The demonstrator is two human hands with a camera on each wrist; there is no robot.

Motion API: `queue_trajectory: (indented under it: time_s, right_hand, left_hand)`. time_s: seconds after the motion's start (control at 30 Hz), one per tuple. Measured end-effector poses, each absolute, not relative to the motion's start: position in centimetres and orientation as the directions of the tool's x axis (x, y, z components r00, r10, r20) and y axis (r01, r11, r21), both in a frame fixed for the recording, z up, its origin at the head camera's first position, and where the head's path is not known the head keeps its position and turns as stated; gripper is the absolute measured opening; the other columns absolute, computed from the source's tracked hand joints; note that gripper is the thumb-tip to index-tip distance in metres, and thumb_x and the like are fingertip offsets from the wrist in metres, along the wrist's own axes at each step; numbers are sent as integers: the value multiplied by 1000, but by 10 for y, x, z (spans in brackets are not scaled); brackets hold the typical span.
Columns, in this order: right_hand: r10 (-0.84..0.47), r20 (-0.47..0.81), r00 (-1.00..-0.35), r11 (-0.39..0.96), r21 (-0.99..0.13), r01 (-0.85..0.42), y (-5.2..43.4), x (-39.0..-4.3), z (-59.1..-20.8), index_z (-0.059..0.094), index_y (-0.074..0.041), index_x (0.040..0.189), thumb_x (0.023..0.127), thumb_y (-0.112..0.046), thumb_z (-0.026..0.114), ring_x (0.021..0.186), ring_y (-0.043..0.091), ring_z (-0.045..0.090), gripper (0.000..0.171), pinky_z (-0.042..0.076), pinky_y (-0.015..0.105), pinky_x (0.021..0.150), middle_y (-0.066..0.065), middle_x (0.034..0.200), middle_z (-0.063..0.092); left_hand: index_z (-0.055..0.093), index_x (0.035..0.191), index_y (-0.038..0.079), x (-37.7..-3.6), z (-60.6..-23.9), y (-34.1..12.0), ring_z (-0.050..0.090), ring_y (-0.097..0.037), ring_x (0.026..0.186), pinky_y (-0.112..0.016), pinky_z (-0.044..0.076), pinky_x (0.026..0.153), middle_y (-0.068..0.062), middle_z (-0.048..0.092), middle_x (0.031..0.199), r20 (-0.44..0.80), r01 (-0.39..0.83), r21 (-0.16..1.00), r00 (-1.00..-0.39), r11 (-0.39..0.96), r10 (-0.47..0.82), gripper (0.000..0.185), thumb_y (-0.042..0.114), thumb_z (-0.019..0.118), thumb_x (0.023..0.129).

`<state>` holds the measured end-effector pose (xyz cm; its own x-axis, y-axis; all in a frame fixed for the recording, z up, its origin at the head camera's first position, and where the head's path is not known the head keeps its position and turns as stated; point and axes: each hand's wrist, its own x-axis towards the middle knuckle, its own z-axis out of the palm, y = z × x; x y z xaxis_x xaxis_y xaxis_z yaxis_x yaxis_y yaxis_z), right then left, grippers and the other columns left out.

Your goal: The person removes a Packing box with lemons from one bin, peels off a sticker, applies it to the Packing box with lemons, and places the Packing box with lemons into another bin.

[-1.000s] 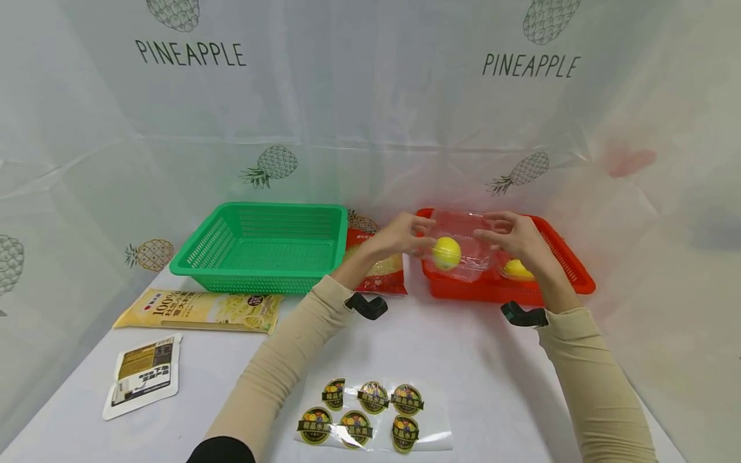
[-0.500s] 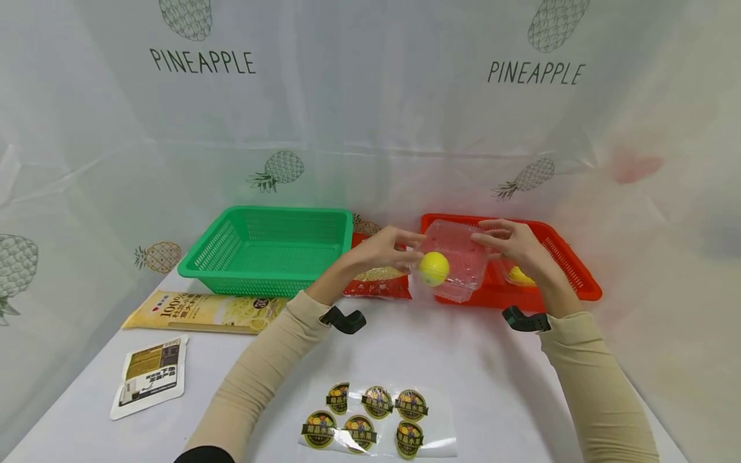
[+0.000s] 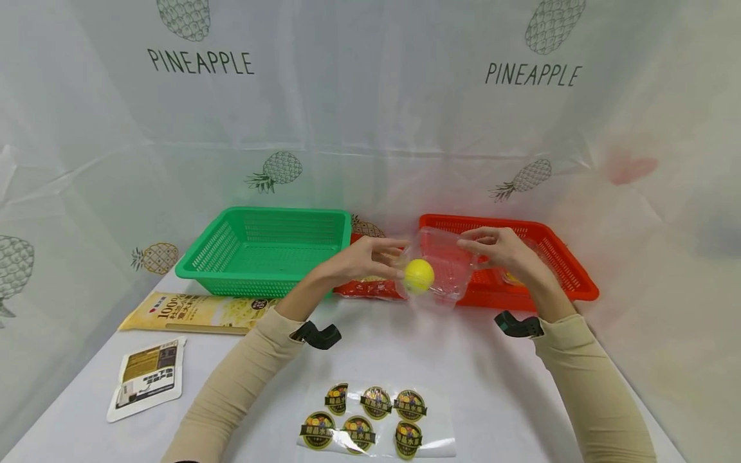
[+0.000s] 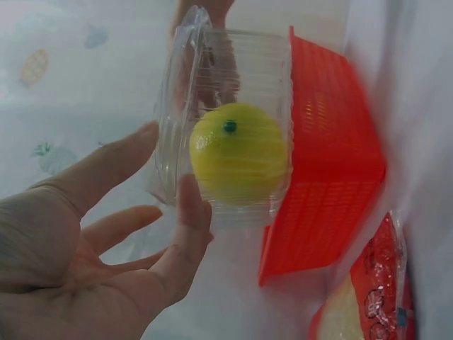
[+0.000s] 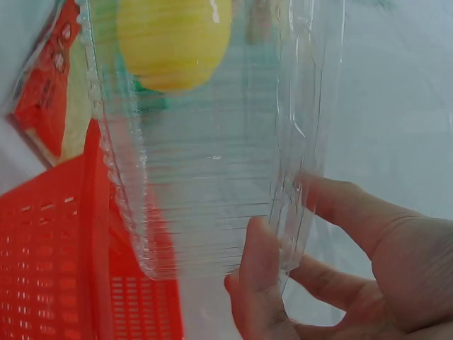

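Observation:
A clear plastic clamshell box [image 3: 448,260] is held up in front of the red basket [image 3: 564,263]. Inside it, near the left end, lies a round yellow fruit [image 4: 239,152] with a small green stem spot. My left hand [image 3: 367,260] pinches the left end of the box between thumb and fingers. At the opposite end, my right hand [image 3: 500,249] grips the rim, its thumb on one side and fingers on the other in the right wrist view. The box looks shut and tilts down to the left.
Left of the red basket are a red food packet [image 3: 370,289] and a green basket [image 3: 272,254]. A yellow noodle bag [image 3: 197,313] and a white pouch [image 3: 149,378] lie at the left. Round stickers on a clear sheet [image 3: 431,424] lie in front. Another clear box is inside the red basket.
Both hands have carried the clamshell box left and slightly toward me, partly off the red basket. The yellow fruit has shifted left along with it, and the box's tilt has changed.

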<state>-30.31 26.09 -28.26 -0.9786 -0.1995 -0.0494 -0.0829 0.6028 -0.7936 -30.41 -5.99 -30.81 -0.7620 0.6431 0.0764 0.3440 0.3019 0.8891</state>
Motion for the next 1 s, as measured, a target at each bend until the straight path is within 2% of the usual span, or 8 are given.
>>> queue_trajectory:
  time_s: [0.2, 0.37, 0.53, 0.83, 1.0]
  right_hand:
    - [-223, -63, -973, 595, -800, -85, 253, -299, -285, 59, -14, 131, 88, -50, 68, 87, 28, 68, 57, 60, 33, 77, 17, 122, 62]
    - [-270, -71, -960, 592, -799, -107, 247, -294, -288, 59, -14, 132, 89, -47, 68, 86, 33, 69, 54, 60, 40, 82, 19, 122, 62]
    - [-316, -65, -946, 576, -806, -137, 242, -291, -289, 57, -13, 133, 90, -44, 68, 85, 30, 69, 54, 60, 42, 83, 19, 124, 62]
    - [-377, -107, -920, 616, -770, -163, 232, -281, -289, 50, -22, 142, 90, -50, 66, 86, 29, 72, 61, 56, 43, 90, 15, 127, 60]
    - [-402, -127, -907, 605, -780, -159, 225, -276, -290, 46, -21, 145, 91, -47, 66, 79, 32, 71, 64, 59, 37, 83, 19, 120, 60]
  left_hand:
    - [51, 144, 23, -298, -317, -74, 56, -25, 126, -36, 56, 93, -10, 56, 142, 93, 339, 889, -791, 307, 604, 62, 29, 75, 87]
    - [51, 143, 27, -293, -323, -87, 55, -22, 127, -37, 54, 96, -5, 56, 141, 102, 308, 912, -810, 272, 578, 60, 30, 75, 87]
    - [48, 145, 28, -289, -325, -98, 54, -23, 130, -37, 53, 99, -4, 58, 139, 99, 244, 950, -827, 195, 554, 64, 26, 75, 87]
    - [43, 148, 13, -278, -328, -116, 50, -28, 135, -37, 53, 99, -12, 52, 145, 72, 133, 987, -860, 87, 505, 65, 19, 72, 90]
    - [44, 147, 9, -275, -331, -125, 51, -28, 134, -34, 50, 102, -15, 51, 146, 70, 110, 992, -882, 60, 465, 61, 19, 69, 93]
